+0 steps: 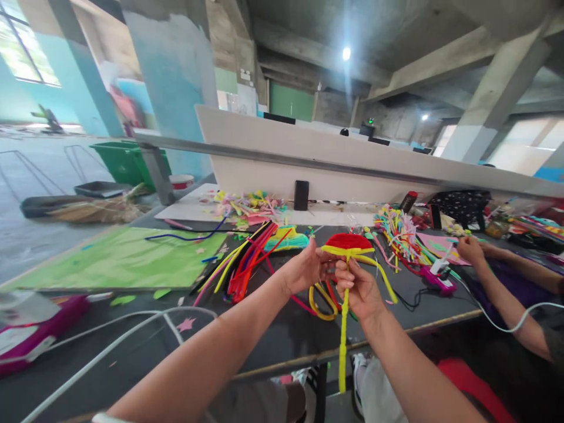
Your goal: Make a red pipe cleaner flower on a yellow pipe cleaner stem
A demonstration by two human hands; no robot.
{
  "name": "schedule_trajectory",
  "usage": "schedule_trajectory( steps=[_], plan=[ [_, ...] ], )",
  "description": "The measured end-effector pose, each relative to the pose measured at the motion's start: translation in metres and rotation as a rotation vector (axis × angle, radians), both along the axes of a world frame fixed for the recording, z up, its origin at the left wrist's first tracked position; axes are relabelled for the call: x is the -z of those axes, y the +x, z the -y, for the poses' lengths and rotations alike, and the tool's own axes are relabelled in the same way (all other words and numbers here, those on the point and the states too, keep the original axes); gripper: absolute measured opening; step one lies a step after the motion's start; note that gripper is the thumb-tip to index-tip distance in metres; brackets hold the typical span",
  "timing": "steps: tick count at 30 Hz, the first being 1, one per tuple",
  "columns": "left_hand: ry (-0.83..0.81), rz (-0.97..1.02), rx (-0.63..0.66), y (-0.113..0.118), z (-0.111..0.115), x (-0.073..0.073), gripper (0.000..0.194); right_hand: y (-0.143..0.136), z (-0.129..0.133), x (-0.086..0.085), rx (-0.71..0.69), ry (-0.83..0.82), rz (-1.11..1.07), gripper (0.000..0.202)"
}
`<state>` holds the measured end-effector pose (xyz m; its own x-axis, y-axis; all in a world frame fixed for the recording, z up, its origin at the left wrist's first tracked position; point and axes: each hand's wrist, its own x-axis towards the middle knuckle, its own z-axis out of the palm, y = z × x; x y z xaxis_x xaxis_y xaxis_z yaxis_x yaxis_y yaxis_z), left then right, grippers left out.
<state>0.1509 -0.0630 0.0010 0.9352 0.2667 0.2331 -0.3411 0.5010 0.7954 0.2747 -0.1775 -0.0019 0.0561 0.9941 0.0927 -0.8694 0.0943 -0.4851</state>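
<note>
Both hands hold a craft piece over the table's front part: a red half-round shape (348,241) with a yellow pipe-cleaner strip (342,352) along its lower edge and hanging straight down. My left hand (311,267) closes its fingers at the left side of the yellow edge. My right hand (358,285) pinches the yellow strip just under the red shape. Another yellow length (385,282) curves down to the right of the piece. Behind my left wrist lies a turquoise and yellow shape (284,239).
Bundled pipe cleaners (241,273) lie left of my hands on the dark table (264,341), beside a green mat (132,258). A black phone (301,195) leans on the white partition. At right are a purple power strip (438,281) and another person's hands (471,249). White cables cross the left.
</note>
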Motion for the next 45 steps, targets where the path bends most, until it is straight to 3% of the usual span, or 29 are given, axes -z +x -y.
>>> schedule_trajectory(
  steps=[2,6,9,12,14,17,19,23,26,32,36,45],
  plan=[
    [0.059,0.007,-0.022,0.002,-0.002,-0.002,0.052,0.004,-0.008,0.005,0.03,-0.026,0.045,0.012],
    [0.168,-0.128,-0.226,0.001,-0.006,0.007,0.028,-0.002,-0.016,0.024,0.058,-0.145,0.159,0.012],
    [0.144,-0.216,-0.315,-0.002,-0.01,0.018,0.023,-0.005,-0.018,0.035,0.039,-0.211,0.317,0.014],
    [0.047,-0.249,-0.34,-0.005,-0.014,0.023,0.025,0.009,-0.016,0.037,-0.028,-0.258,0.511,0.021],
    [0.006,-0.289,-0.333,-0.006,-0.016,0.023,0.027,0.028,-0.012,0.035,-0.003,-0.319,0.608,0.028],
    [0.024,-0.367,-0.294,-0.005,-0.016,0.025,0.029,0.054,-0.004,0.028,0.216,-0.351,0.688,0.03],
    [0.076,-0.413,-0.247,-0.003,-0.013,0.027,0.03,0.059,0.002,0.023,0.272,-0.345,0.732,0.032],
    [0.169,-0.483,-0.18,0.001,-0.004,0.033,0.034,0.044,0.007,0.02,0.181,-0.34,0.907,0.038],
    [0.181,-0.479,-0.133,0.001,0.0,0.034,0.036,0.032,0.003,0.022,0.164,-0.428,1.006,0.036],
    [0.026,-0.406,-0.025,-0.007,-0.011,0.029,0.044,0.037,-0.003,0.023,0.192,-0.468,0.87,0.035],
    [0.094,-0.46,-0.038,-0.011,-0.019,0.026,0.031,0.043,0.0,0.027,0.239,-0.465,0.872,0.032],
    [0.124,-0.509,-0.124,-0.007,-0.011,0.025,0.027,0.045,0.004,0.028,0.216,-0.457,0.927,0.027]
  ],
)
